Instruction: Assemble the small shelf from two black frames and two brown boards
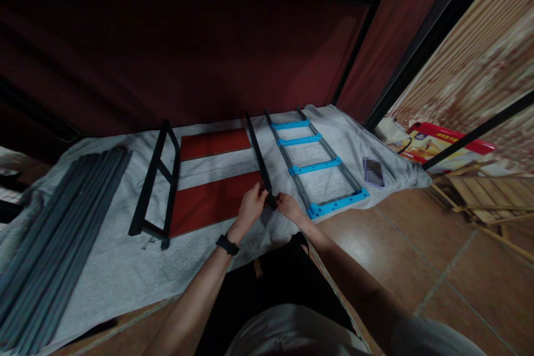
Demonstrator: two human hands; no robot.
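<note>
My left hand (252, 203), with a dark band on its wrist, has its fingers closed at the near end of a black metal bar (259, 151). My right hand (289, 207) is on the other side of that same end, fingers pinched together close to it. Whatever small piece lies between those fingers is too small to tell. The bar runs away from me along the right ends of two reddish-orange boards (211, 200). At the boards' left ends a black metal frame (155, 178) stands. Right of the bar lies a ladder-like frame of grey tubes and blue crosspieces (316, 166).
Everything rests on a grey cloth (233, 166). Several long grey tubes (70, 222) lie at the left. A dark red panel (200, 61) rises behind. Rightward are a dark blurred item (374, 172), a red and yellow box (438, 142) and a folded wooden piece (492, 194) on floor tiles.
</note>
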